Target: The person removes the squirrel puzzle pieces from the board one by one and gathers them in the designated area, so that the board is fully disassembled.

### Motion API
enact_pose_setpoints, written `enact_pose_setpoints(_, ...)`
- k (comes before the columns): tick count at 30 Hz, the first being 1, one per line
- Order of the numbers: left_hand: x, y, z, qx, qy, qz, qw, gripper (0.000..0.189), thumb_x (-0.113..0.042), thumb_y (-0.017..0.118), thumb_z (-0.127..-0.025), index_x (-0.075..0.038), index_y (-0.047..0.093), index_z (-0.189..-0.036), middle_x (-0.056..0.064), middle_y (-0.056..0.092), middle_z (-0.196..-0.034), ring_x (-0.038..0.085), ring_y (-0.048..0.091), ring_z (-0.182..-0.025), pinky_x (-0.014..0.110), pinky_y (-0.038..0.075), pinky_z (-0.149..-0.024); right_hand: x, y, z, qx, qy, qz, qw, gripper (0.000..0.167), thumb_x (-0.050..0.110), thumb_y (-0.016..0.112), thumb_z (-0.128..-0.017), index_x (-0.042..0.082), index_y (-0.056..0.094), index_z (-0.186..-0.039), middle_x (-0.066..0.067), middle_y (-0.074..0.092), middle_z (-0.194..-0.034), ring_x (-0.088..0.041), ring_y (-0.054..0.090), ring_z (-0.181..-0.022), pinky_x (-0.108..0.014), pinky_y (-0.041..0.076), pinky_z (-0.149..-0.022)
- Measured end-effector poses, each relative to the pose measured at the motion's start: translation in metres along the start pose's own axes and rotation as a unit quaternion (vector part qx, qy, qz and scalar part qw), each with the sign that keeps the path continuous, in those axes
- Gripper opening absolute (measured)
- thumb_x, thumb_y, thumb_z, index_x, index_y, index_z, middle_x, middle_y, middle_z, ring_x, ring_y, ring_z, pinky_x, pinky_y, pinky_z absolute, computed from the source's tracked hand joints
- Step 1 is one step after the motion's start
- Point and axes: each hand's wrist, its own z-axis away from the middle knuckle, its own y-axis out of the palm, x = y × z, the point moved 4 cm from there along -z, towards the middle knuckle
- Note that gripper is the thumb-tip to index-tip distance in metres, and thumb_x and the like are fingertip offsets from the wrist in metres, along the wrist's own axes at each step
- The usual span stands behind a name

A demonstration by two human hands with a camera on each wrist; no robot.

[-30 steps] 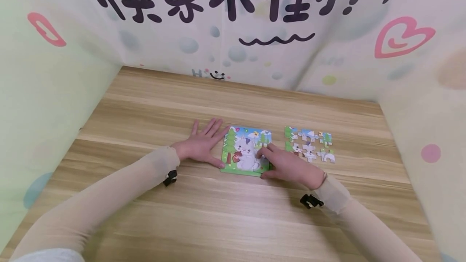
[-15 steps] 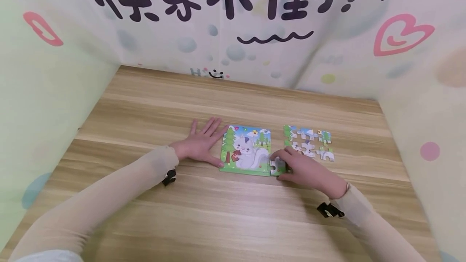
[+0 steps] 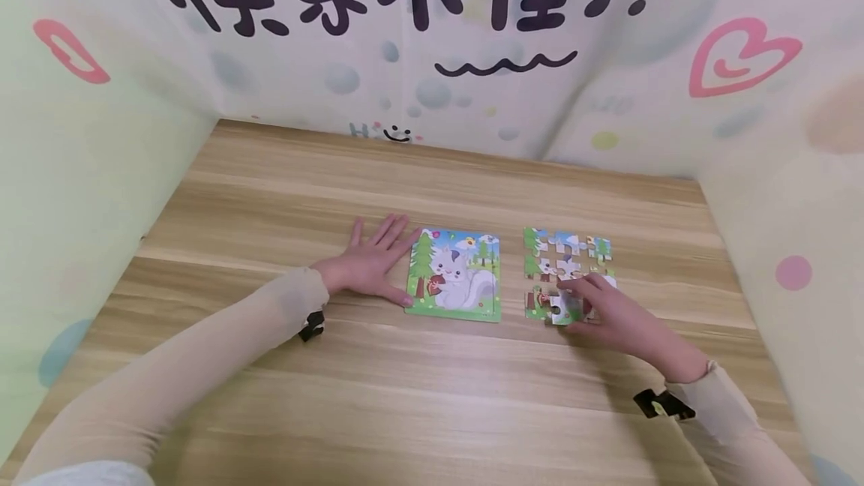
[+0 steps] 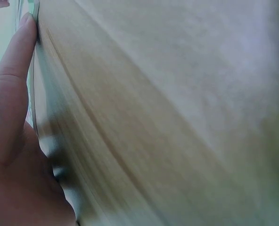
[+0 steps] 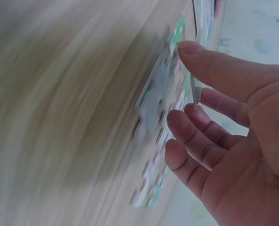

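Note:
A square puzzle board (image 3: 453, 274) with a grey squirrel picture lies on the table. My left hand (image 3: 367, 267) rests flat beside it, fingers spread, thumb on the board's lower left corner; the left wrist view shows that thumb (image 4: 14, 61) along the edge. Right of the board, my right hand (image 3: 610, 315) pinches a jigsaw piece (image 3: 571, 309) between thumb and fingers, over the front row of loose pieces. Its thin edge (image 5: 193, 92) shows in the right wrist view. Other loose jigsaw pieces (image 3: 538, 268) lie in rows behind it; the hand hides some.
The wooden table (image 3: 405, 403) meets a printed cloth wall (image 3: 324, 107) at the back. More cloth walls (image 3: 763, 171) stand at both sides. Loose pieces in the right wrist view (image 5: 153, 101) are blurred.
My right hand has moved right, from the board's lower right edge to the loose pieces, carrying the jigsaw piece. The left hand stays on the board's corner. The head view has shifted slightly.

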Motion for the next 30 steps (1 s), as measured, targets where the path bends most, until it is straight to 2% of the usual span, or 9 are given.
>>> enact_pose_setpoints(10,0.007,0.007,-0.004,-0.004,-0.002,0.003,1.0000,0.133,-0.078,0.073,-0.078,-0.020,-0.006,-0.169,0.013,-0.022,-0.173,0.033,-0.023,-0.158,0.073,-0.023,-0.113,-0.030,-0.009,0.026,-0.017,0.046,-0.008,0.9988,0.063,0.011,0.088,-0.082,-0.006,0.058,-0.135,-0.010,0.058,-0.105,-0.015,0.056,-0.084,-0.025,0.048,-0.061)
enact_pose_setpoints(16,0.008,0.009,-0.005,-0.007,0.001,0.003,1.0000,0.133,-0.076,0.075,-0.078,-0.020,-0.005,-0.169,0.013,-0.020,-0.173,0.033,-0.022,-0.158,0.073,-0.023,-0.113,-0.048,-0.014,0.040,-0.015,0.066,-0.013,0.9976,0.059,0.009,0.087,-0.084,-0.004,0.059,-0.134,-0.011,0.057,-0.105,-0.013,0.053,-0.084,-0.025,0.046,-0.061)
enact_pose_setpoints(23,0.008,0.007,-0.005,-0.006,-0.002,-0.001,1.0000,0.132,-0.076,0.074,-0.079,-0.020,-0.004,-0.169,0.013,-0.019,-0.173,0.033,-0.022,-0.158,0.073,-0.021,-0.113,-0.066,-0.010,0.045,-0.007,0.092,-0.012,0.9957,0.058,0.013,0.087,-0.085,0.001,0.060,-0.135,-0.011,0.056,-0.106,-0.014,0.050,-0.085,-0.027,0.047,-0.069)
enact_pose_setpoints(30,-0.002,-0.001,0.001,0.001,-0.002,0.003,1.0000,0.130,-0.071,0.076,-0.081,-0.016,-0.003,-0.169,0.018,-0.017,-0.173,0.038,-0.018,-0.159,0.075,-0.019,-0.113,-0.071,-0.008,0.045,0.000,0.099,-0.016,0.9949,0.059,0.019,0.087,-0.086,0.002,0.061,-0.136,-0.011,0.057,-0.108,-0.017,0.049,-0.087,-0.028,0.047,-0.071)
